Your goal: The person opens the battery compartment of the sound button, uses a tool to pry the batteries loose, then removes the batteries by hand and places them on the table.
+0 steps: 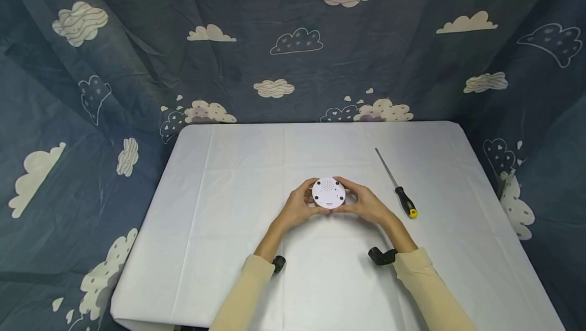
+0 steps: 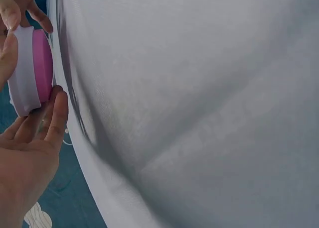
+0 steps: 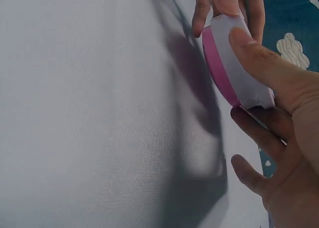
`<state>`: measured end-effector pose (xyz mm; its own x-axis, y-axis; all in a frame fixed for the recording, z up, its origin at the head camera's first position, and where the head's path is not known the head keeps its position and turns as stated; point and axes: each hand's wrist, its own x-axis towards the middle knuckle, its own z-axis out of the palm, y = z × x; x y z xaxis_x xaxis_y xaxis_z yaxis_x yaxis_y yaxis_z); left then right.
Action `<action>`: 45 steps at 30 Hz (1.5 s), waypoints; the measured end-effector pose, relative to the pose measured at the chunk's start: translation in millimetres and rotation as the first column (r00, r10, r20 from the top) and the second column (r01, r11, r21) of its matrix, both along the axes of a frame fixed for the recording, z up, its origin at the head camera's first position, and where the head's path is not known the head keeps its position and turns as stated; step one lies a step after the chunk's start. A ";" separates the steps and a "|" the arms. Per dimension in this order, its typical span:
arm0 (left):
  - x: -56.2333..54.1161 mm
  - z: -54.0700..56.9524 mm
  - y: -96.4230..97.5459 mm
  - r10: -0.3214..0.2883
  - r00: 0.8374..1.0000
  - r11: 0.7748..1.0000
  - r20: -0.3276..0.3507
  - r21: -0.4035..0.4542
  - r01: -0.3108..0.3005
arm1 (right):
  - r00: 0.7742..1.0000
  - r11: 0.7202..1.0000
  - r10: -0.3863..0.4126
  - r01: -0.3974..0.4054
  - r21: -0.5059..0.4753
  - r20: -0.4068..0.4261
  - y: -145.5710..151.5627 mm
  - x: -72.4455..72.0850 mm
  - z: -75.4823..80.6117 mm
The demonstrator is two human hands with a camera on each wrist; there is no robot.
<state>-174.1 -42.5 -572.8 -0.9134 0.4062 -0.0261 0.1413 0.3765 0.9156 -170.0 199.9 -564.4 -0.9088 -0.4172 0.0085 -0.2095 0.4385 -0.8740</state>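
Bimanually, a round white-and-pink device (image 1: 328, 193) is gripped by the fingers of the left hand (image 1: 297, 206) and right hand (image 1: 368, 204); a screwdriver (image 1: 401, 194) is seen on the desk (image 1: 229, 204)

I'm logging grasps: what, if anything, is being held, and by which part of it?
A round, white-and-pink, plastic-looking device, held by its outer edge, with the left grip and the right grip on opposite sides.
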 end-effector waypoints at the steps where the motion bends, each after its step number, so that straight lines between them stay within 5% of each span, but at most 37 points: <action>1: -0.4 -0.2 0.3 0.000 1.000 1.000 -0.005 -0.004 0.000 | 1.000 1.000 0.000 0.000 0.010 0.005 -0.2 -0.3 0.3; 21: -7.4 0.6 5.0 -0.017 0.998 0.991 -0.053 -0.137 0.010 | 1.000 0.988 -0.026 0.028 0.149 -0.014 -4.4 -0.9 3.7; 29: -6.1 1.1 4.5 -0.020 0.999 0.992 -0.042 -0.125 0.014 | 0.984 0.971 0.010 0.033 0.239 -0.177 -11.9 2.2 13.2; 37: -9.5 0.5 5.2 -0.022 0.998 0.992 -0.058 -0.122 0.015 | 0.980 0.958 0.008 0.050 0.284 -0.199 -16.7 2.8 11.1; 45: -12.2 6.1 4.4 -0.038 0.999 0.990 -0.027 -0.134 0.034 | 0.946 0.917 0.056 0.077 0.391 -0.318 -22.9 3.1 16.0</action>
